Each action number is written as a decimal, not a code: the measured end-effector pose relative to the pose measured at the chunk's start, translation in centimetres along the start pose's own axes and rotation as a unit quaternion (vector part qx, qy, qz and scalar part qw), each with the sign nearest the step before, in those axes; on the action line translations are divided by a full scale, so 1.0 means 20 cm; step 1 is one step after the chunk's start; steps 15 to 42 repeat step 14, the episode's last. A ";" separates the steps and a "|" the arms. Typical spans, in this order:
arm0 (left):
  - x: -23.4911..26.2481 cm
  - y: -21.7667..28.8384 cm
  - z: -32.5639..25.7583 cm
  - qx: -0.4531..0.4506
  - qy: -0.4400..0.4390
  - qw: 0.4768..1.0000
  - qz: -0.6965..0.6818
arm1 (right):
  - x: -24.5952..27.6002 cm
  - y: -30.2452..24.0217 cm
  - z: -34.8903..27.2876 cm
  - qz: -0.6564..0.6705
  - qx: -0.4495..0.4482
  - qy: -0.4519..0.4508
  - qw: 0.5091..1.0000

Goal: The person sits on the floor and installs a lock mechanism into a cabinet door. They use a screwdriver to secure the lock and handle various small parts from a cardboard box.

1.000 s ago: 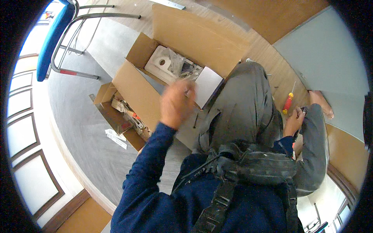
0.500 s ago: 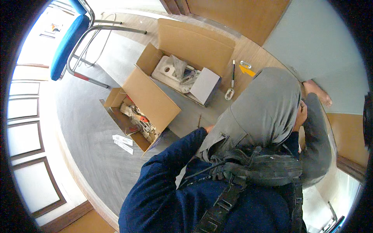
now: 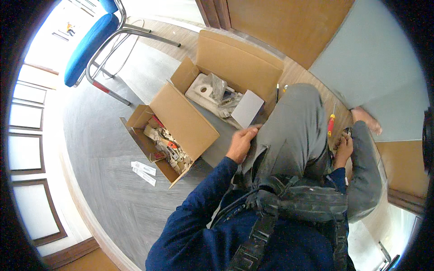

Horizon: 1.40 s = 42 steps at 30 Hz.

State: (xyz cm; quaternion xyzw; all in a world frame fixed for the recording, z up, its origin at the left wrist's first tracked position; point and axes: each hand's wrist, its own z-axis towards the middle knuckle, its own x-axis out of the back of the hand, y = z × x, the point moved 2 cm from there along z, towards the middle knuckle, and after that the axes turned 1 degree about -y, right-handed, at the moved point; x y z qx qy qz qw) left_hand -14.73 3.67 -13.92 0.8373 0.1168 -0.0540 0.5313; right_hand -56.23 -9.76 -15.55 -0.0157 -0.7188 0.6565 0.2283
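Note:
My left hand (image 3: 242, 143) is beside the left side of my raised grey-trousered knee (image 3: 296, 122). Its fingers are curled together toward the knee; whatever they may hold is too small or hidden. Down between my legs, my right hand (image 3: 344, 149) is closed on a small dark piece (image 3: 347, 130), whose kind I cannot make out. A screwdriver (image 3: 331, 125) with a red and yellow handle lies on the floor just past the right hand. Close to the left hand stands an open cardboard box (image 3: 239, 54) holding a white plate-like part (image 3: 199, 90), plastic bags and a small white carton (image 3: 247, 108).
A second open cardboard box (image 3: 185, 131) contains many small loose parts and an orange-marked piece. Two white paper strips (image 3: 143, 173) lie beside it on the grey floor (image 3: 104, 189). A blue chair (image 3: 92, 47) stands far left. A brown door (image 3: 289, 27) is beyond the boxes.
My left hand has come out from behind the knee into view. The knee has shifted left, covering the yellow arrow-shaped thing and uncovering the screwdriver. The right hand now shows holding a dark piece.

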 end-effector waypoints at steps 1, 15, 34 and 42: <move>0.04 0.12 0.03 -0.069 0.040 0.992 0.101 | -0.01 0.02 0.02 -0.007 0.000 0.005 1.000; 0.49 0.28 0.60 -0.119 -0.007 0.663 0.739 | -0.11 -0.01 0.08 -0.072 -0.005 -0.002 0.997; 0.49 0.28 0.60 -0.119 -0.007 0.663 0.739 | -0.11 -0.01 0.08 -0.072 -0.005 -0.002 0.997; 0.49 0.28 0.60 -0.119 -0.007 0.663 0.739 | -0.11 -0.01 0.08 -0.072 -0.005 -0.002 0.997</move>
